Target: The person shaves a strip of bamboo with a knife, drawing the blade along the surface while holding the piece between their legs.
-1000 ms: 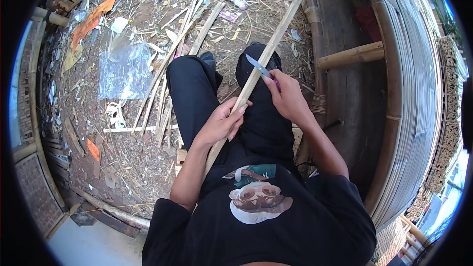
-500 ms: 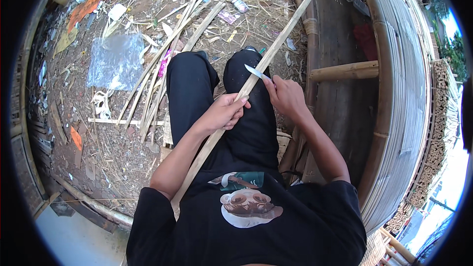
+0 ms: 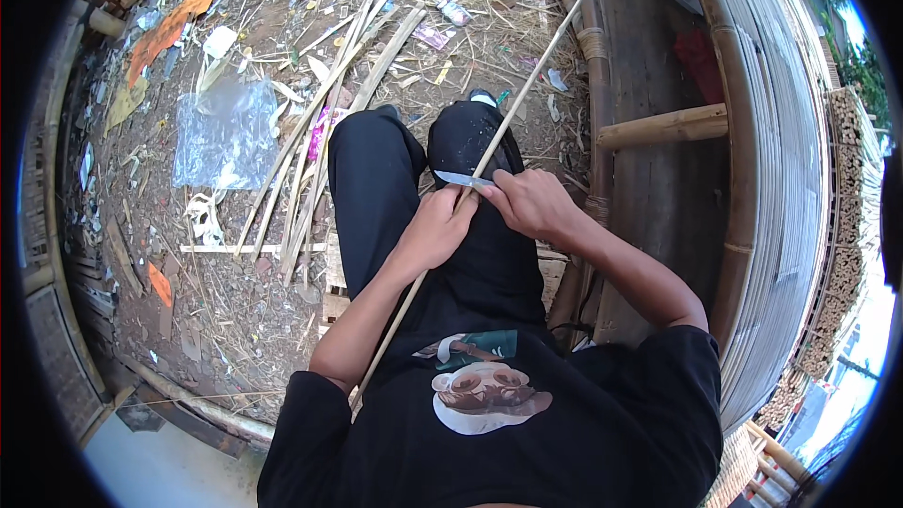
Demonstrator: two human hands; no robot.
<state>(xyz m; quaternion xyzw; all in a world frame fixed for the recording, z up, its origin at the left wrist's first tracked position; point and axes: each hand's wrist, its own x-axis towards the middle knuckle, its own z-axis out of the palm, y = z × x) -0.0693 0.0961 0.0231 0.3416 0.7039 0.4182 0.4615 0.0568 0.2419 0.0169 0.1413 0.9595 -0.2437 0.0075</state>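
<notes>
A long bamboo strip (image 3: 523,100) slants across my lap, from beside my left upper arm up past my right knee. It shows its narrow edge. My left hand (image 3: 436,230) is closed around its middle, above my thighs. In my right hand (image 3: 532,203) is a knife (image 3: 459,178), its handle mostly hidden by the fingers. The bright blade points left and lies across the strip, right beside my left hand's fingers. Small pale shavings dot the black trouser leg at my right knee.
More bamboo strips (image 3: 310,132) lie in a loose pile left of my legs. Near them are a clear plastic sheet (image 3: 226,136) and an orange scrap (image 3: 169,33) on the littered ground. A bamboo-framed wooden bench (image 3: 658,47) stands close on my right.
The strip has turned from its broad face to its narrow edge. My right hand has drawn the knife down along it toward my left hand.
</notes>
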